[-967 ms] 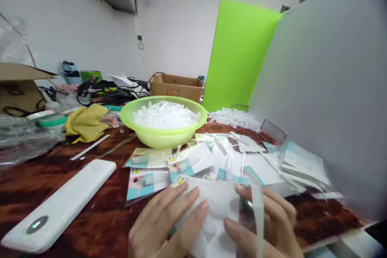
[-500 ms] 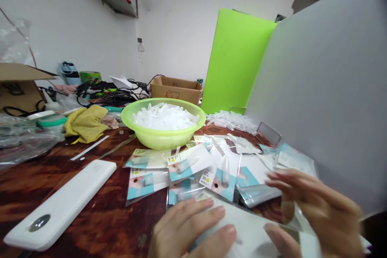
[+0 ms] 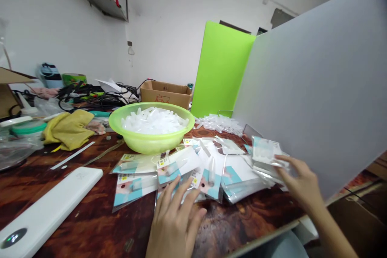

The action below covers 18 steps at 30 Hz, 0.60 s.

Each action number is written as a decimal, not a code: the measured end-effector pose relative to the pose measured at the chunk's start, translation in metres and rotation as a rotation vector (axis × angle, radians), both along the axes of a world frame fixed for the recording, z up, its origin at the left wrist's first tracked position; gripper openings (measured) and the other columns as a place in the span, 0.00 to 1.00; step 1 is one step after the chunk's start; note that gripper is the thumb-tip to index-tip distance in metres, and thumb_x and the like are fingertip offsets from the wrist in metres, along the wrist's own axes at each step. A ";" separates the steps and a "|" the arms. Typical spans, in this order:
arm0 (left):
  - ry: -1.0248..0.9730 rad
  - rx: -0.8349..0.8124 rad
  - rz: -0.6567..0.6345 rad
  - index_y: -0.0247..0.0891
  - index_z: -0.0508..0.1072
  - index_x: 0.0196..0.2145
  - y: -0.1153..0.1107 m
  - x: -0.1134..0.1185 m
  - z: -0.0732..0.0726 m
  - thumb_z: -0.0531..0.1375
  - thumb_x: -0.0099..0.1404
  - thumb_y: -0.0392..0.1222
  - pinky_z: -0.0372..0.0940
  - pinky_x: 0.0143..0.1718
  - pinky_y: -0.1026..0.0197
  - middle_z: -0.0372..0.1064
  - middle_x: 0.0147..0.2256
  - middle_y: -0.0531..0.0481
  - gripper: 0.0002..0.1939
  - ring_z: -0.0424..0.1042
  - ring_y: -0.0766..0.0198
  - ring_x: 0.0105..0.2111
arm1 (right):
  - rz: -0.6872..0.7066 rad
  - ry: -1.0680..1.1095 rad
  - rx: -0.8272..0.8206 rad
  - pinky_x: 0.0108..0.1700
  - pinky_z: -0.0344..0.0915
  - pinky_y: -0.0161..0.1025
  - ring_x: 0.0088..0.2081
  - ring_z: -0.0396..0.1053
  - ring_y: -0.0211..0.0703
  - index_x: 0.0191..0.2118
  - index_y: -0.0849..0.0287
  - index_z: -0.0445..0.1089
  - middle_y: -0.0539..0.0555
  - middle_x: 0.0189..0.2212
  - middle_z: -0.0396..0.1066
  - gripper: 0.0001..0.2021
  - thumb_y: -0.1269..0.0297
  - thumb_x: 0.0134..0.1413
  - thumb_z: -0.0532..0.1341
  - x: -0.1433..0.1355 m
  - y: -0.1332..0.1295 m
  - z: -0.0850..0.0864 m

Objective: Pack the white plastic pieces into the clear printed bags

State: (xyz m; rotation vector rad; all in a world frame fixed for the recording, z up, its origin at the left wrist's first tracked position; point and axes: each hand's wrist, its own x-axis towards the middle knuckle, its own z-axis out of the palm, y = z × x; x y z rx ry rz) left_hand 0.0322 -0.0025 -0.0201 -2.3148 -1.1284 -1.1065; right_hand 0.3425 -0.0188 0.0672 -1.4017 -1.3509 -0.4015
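My left hand [image 3: 175, 217] lies with spread fingers at the near edge of a heap of clear packets. Its fingertips reach the lower packets, and nothing is gripped. The packets hold white, blue and pink printed cards with small white plastic pieces, such as the packet with a yellow-marked label [image 3: 169, 171]. Off to the right, my right hand [image 3: 299, 177] pinches the edge of a clear packet [image 3: 266, 152] with a printed card, above other packets. A clear-wrapped packet [image 3: 244, 189] lies between the hands.
A green bowl [image 3: 151, 141] full of white pieces stands behind the packets. More white pieces [image 3: 219, 123] lie near a green panel [image 3: 223, 72]. A white sealer-like device [image 3: 51, 209], a yellow cloth [image 3: 68, 129] and a cardboard box [image 3: 166, 92] are around. A grey partition [image 3: 308, 80] borders the right.
The white card and packet under my hands have left the near front. My right hand has moved outward to the right-hand packets. My left hand is flatter on the heap; the view has shifted.
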 end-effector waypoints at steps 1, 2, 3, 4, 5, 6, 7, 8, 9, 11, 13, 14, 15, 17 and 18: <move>0.029 0.021 -0.036 0.42 0.69 0.47 0.000 0.001 0.001 0.54 0.66 0.45 0.74 0.40 0.47 0.73 0.48 0.50 0.14 0.71 0.53 0.49 | -0.022 -0.007 0.011 0.44 0.62 0.50 0.42 0.68 0.56 0.38 0.58 0.71 0.60 0.36 0.70 0.19 0.46 0.54 0.56 0.002 0.001 -0.005; 0.056 0.050 -0.073 0.42 0.70 0.47 0.000 0.003 0.002 0.54 0.66 0.45 0.75 0.39 0.48 0.74 0.46 0.52 0.13 0.72 0.54 0.48 | -0.051 -0.016 0.024 0.45 0.61 0.51 0.43 0.67 0.56 0.37 0.58 0.71 0.60 0.37 0.70 0.20 0.45 0.53 0.56 0.002 0.003 -0.011; 0.078 0.081 -0.103 0.42 0.70 0.46 0.000 0.005 0.004 0.53 0.67 0.46 0.75 0.37 0.48 0.75 0.45 0.52 0.13 0.73 0.55 0.46 | -0.109 -0.032 0.049 0.47 0.60 0.53 0.44 0.67 0.57 0.37 0.58 0.70 0.61 0.37 0.69 0.21 0.44 0.53 0.55 0.001 0.005 -0.018; 0.091 0.108 -0.123 0.41 0.71 0.45 0.000 0.007 0.005 0.52 0.67 0.46 0.76 0.36 0.49 0.75 0.43 0.53 0.13 0.74 0.55 0.44 | -0.181 -0.044 0.070 0.49 0.58 0.55 0.45 0.66 0.59 0.36 0.59 0.70 0.62 0.38 0.69 0.23 0.41 0.52 0.55 -0.002 0.007 -0.024; 0.102 0.127 -0.130 0.41 0.72 0.44 0.001 0.009 0.006 0.51 0.68 0.46 0.76 0.34 0.50 0.76 0.42 0.53 0.13 0.75 0.56 0.43 | -0.241 -0.050 0.068 0.50 0.56 0.56 0.45 0.65 0.60 0.35 0.60 0.69 0.63 0.38 0.69 0.26 0.39 0.51 0.53 -0.008 0.010 -0.030; 0.106 0.142 -0.132 0.41 0.72 0.43 0.001 0.011 0.007 0.50 0.68 0.47 0.76 0.34 0.50 0.76 0.41 0.53 0.14 0.75 0.56 0.42 | -0.274 -0.048 0.036 0.50 0.56 0.55 0.44 0.65 0.59 0.34 0.61 0.69 0.64 0.37 0.69 0.27 0.38 0.51 0.52 -0.016 0.013 -0.035; 0.107 0.153 -0.131 0.41 0.72 0.42 0.001 0.012 0.008 0.49 0.68 0.47 0.76 0.33 0.51 0.77 0.41 0.53 0.15 0.76 0.56 0.42 | -0.266 -0.039 -0.030 0.48 0.59 0.52 0.41 0.66 0.57 0.34 0.61 0.69 0.63 0.35 0.69 0.28 0.37 0.52 0.51 -0.027 0.016 -0.039; 0.104 0.159 -0.129 0.41 0.72 0.42 0.002 0.013 0.008 0.48 0.69 0.47 0.76 0.33 0.52 0.77 0.41 0.52 0.15 0.76 0.57 0.41 | -0.216 -0.024 -0.127 0.43 0.62 0.48 0.36 0.68 0.52 0.33 0.60 0.69 0.60 0.32 0.70 0.27 0.38 0.53 0.50 -0.039 0.020 -0.042; 0.102 0.162 -0.130 0.41 0.72 0.42 0.002 0.013 0.009 0.48 0.69 0.47 0.76 0.34 0.53 0.77 0.41 0.52 0.15 0.76 0.57 0.41 | -0.143 -0.010 -0.238 0.37 0.63 0.43 0.31 0.68 0.48 0.33 0.59 0.70 0.56 0.28 0.70 0.26 0.39 0.55 0.50 -0.053 0.024 -0.045; 0.093 0.166 -0.135 0.41 0.72 0.43 0.003 0.012 0.009 0.47 0.69 0.48 0.76 0.34 0.54 0.77 0.41 0.52 0.16 0.76 0.58 0.41 | -0.043 0.003 -0.421 0.28 0.61 0.37 0.23 0.66 0.41 0.31 0.57 0.72 0.51 0.22 0.69 0.23 0.41 0.55 0.53 -0.079 0.032 -0.047; 0.083 0.165 -0.143 0.41 0.71 0.43 0.003 0.010 0.009 0.48 0.69 0.48 0.75 0.34 0.54 0.77 0.41 0.52 0.16 0.75 0.58 0.42 | -0.057 0.017 -0.518 0.27 0.58 0.37 0.24 0.67 0.43 0.27 0.57 0.73 0.51 0.23 0.69 0.21 0.43 0.52 0.58 -0.100 0.041 -0.049; 0.071 0.163 -0.145 0.41 0.71 0.43 0.004 0.008 0.008 0.49 0.69 0.49 0.75 0.35 0.54 0.76 0.41 0.52 0.15 0.75 0.58 0.42 | -0.087 0.028 -0.541 0.28 0.57 0.38 0.25 0.67 0.45 0.26 0.58 0.73 0.53 0.24 0.69 0.20 0.44 0.50 0.60 -0.107 0.044 -0.051; 0.056 0.156 -0.147 0.41 0.71 0.44 0.005 0.006 0.008 0.49 0.68 0.49 0.75 0.35 0.55 0.76 0.42 0.52 0.15 0.75 0.58 0.43 | -0.119 0.044 -0.551 0.28 0.56 0.39 0.27 0.68 0.47 0.25 0.59 0.73 0.54 0.27 0.68 0.19 0.45 0.48 0.62 -0.112 0.046 -0.052; 0.013 0.136 -0.151 0.41 0.71 0.45 0.007 0.002 0.004 0.51 0.67 0.50 0.74 0.37 0.57 0.76 0.43 0.51 0.15 0.74 0.58 0.44 | -0.142 0.086 -0.550 0.29 0.57 0.40 0.29 0.68 0.49 0.25 0.58 0.74 0.55 0.29 0.68 0.17 0.48 0.48 0.62 -0.117 0.049 -0.055; -0.009 0.121 -0.154 0.41 0.71 0.45 0.008 0.001 0.002 0.53 0.67 0.50 0.74 0.38 0.58 0.76 0.43 0.51 0.15 0.74 0.58 0.44 | -0.128 0.112 -0.540 0.30 0.58 0.40 0.31 0.68 0.49 0.25 0.57 0.74 0.54 0.29 0.68 0.16 0.49 0.48 0.62 -0.118 0.050 -0.057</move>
